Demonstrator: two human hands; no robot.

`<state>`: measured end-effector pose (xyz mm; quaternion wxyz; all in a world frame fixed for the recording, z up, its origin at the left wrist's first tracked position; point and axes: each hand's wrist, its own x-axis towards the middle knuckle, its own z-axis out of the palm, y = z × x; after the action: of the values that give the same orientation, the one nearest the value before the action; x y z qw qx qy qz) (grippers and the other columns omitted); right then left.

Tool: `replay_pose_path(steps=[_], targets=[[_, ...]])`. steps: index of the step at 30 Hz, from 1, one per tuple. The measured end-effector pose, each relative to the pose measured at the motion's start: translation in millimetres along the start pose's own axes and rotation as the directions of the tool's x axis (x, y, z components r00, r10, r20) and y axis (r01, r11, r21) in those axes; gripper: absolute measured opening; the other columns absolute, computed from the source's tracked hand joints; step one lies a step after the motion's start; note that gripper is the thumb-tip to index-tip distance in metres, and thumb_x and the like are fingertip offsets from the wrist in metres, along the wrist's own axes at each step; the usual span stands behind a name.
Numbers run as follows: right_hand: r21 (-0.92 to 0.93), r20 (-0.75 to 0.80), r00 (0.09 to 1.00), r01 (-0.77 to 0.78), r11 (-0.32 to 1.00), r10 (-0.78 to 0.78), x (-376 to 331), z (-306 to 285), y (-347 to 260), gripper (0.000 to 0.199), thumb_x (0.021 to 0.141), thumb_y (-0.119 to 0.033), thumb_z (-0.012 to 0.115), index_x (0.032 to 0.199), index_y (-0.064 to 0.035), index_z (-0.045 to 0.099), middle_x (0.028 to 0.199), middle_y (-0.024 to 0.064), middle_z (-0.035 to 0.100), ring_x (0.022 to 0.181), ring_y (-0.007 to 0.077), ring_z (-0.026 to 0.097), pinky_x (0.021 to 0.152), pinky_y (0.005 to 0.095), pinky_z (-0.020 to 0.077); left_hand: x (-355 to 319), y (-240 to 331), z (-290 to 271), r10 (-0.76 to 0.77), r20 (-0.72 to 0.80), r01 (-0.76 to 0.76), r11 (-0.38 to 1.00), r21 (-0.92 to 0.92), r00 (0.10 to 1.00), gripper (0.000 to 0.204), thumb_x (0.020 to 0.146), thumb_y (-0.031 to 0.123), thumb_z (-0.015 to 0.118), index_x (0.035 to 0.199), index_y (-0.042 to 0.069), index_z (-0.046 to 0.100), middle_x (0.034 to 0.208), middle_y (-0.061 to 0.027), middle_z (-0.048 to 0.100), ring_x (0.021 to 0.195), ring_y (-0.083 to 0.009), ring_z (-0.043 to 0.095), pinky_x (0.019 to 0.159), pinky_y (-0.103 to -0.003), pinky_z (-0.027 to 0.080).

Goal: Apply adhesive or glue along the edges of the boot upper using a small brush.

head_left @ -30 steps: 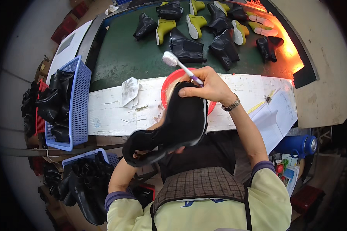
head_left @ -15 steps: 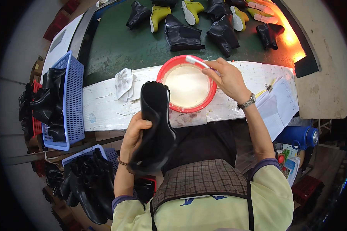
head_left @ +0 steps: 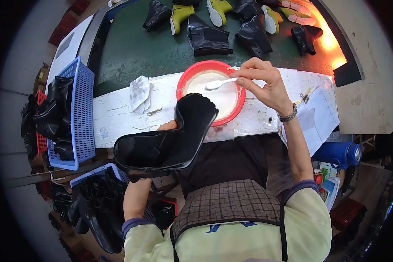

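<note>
A black boot upper (head_left: 187, 142), with its wide open end toward the left, is held up by my left hand (head_left: 168, 125). The upper hides most of that hand; only some fingers show above it. One end of the upper overlaps the lower left rim of a red basin (head_left: 240, 105) holding a creamy white liquid (head_left: 225, 102). Pinched in my right hand (head_left: 264, 83) is a white toothbrush-like brush (head_left: 225, 82). Its bristle end is over the liquid; whether it touches the surface I cannot tell.
Black and yellow boots (head_left: 209, 37) lie on the green surface, an orange glow at its right. A crumpled cloth (head_left: 140, 94) and papers (head_left: 316, 115) rest on the white board (head_left: 113, 118). Blue baskets (head_left: 84, 118) of black boots stand left; a blue flask (head_left: 336, 155) lies right.
My left hand has turned the boot upper from upright to slanting, its wide end swinging left. The brush has moved from the basin's far rim to over the liquid, its bristle end now lower.
</note>
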<state>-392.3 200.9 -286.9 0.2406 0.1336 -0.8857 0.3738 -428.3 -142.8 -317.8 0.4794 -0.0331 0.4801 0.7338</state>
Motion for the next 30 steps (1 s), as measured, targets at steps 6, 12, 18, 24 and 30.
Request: replay_pose_path(steps=[6,12,18,24,30], targets=[[0.073,-0.003,0.998,0.061,0.995,-0.061,-1,7,-1,0.016,0.082,-0.012,0.081,0.098,-0.0125,0.08,0.089,0.0009,0.067,0.086,0.0151,0.06,0.085,0.0321,0.0393,-5,9,10,-0.006,-0.007,0.007,0.997,0.071,1.0,0.045,0.104,0.042,0.056,0.115,-0.001,0.063,0.097,-0.0075,0.072,0.081,-0.0138,0.069,0.072,-0.028,0.056],[0.049,-0.089,0.995,0.04,0.998,-0.036,-14,12,-9,0.014,0.082,-0.017,0.081,0.097,-0.0165,0.08,0.09,-0.004,0.068,0.083,0.0089,0.058,0.085,0.0317,0.0311,-6,28,16,0.3,0.137,-0.327,0.91,0.256,0.944,0.045,0.104,0.038,0.059,0.12,-0.003,0.062,0.1,-0.0007,0.07,0.089,-0.0061,0.064,0.077,-0.022,0.052],[0.055,-0.065,0.997,0.047,0.997,-0.043,-21,19,-20,0.016,0.082,-0.017,0.082,0.098,-0.0163,0.08,0.09,-0.0046,0.067,0.082,0.0099,0.057,0.085,0.0318,0.0305,5,38,10,0.585,0.054,-0.534,0.695,0.482,0.809,0.045,0.105,0.038,0.057,0.124,-0.003,0.061,0.105,-0.0001,0.068,0.092,-0.004,0.058,0.082,-0.02,0.048],[0.34,-0.093,0.949,-0.255,0.905,0.302,-12,40,-27,0.016,0.088,-0.008,0.076,0.104,-0.0051,0.078,0.086,0.0003,0.068,0.079,0.009,0.058,0.072,0.0244,0.0446,33,68,26,0.854,0.02,-0.606,0.353,0.713,0.52,0.035,0.106,0.022,0.058,0.129,-0.005,0.059,0.108,-0.0027,0.067,0.095,-0.0079,0.058,0.087,-0.024,0.047],[0.546,0.105,0.928,-0.353,0.76,0.356,24,67,-75,0.018,0.085,-0.017,0.08,0.094,-0.0013,0.077,0.067,-0.0012,0.065,0.056,0.0019,0.048,0.05,0.0237,0.0359,57,91,42,0.919,0.009,-0.592,0.245,0.768,0.393,0.046,0.101,0.021,0.065,0.138,-0.004,0.053,0.116,-0.0095,0.069,0.105,-0.0126,0.062,0.092,-0.027,0.049]])
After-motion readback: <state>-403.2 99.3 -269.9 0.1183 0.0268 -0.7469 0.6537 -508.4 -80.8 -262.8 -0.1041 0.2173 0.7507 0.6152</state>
